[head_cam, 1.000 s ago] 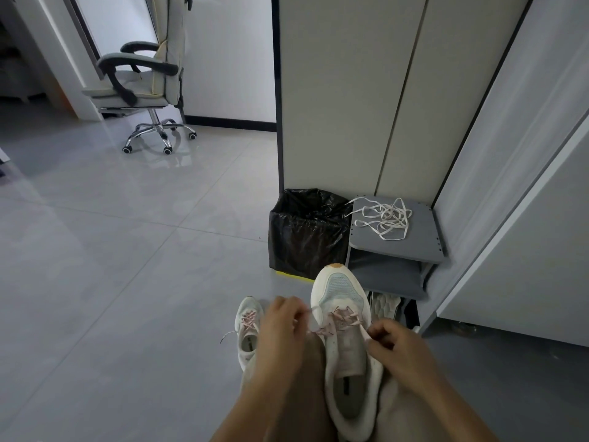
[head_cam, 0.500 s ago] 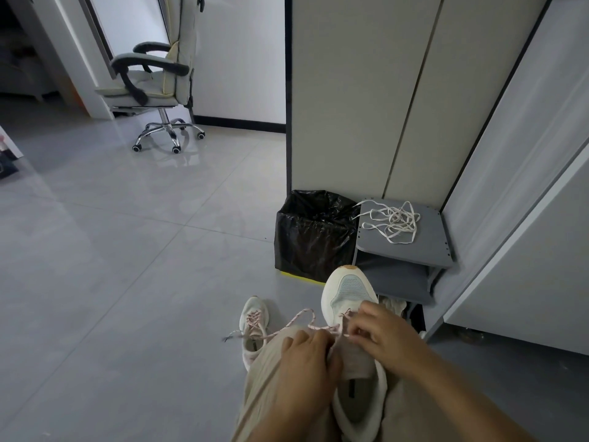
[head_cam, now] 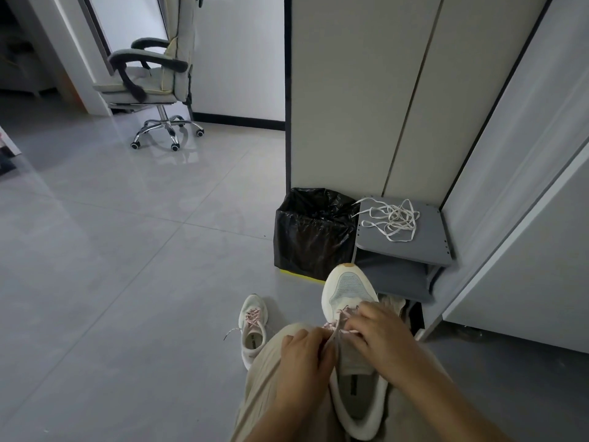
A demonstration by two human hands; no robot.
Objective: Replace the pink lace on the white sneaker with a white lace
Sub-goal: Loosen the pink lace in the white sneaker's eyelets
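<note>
A white sneaker point(head_cam: 349, 290) lies on my lap, toe pointing away. Its pink lace point(head_cam: 331, 325) runs across the eyelets between my two hands. My left hand point(head_cam: 306, 355) pinches the lace at the sneaker's left side. Over the lacing on the right, my right hand point(head_cam: 379, 330) curls its fingers round the lace. A tangled white lace point(head_cam: 393, 220) lies on the grey shelf point(head_cam: 427, 247) ahead.
A second white sneaker point(head_cam: 253, 330) with a pink lace stands on the floor to my left. A black-lined bin point(head_cam: 314, 231) stands beside the shelf, against tall cabinet panels. An office chair point(head_cam: 153, 81) is far back left on grey tiles.
The bow has come undone. My hands have moved in from the sides to the lacing, and the loose pink end seen arching left half a second ago has dropped.
</note>
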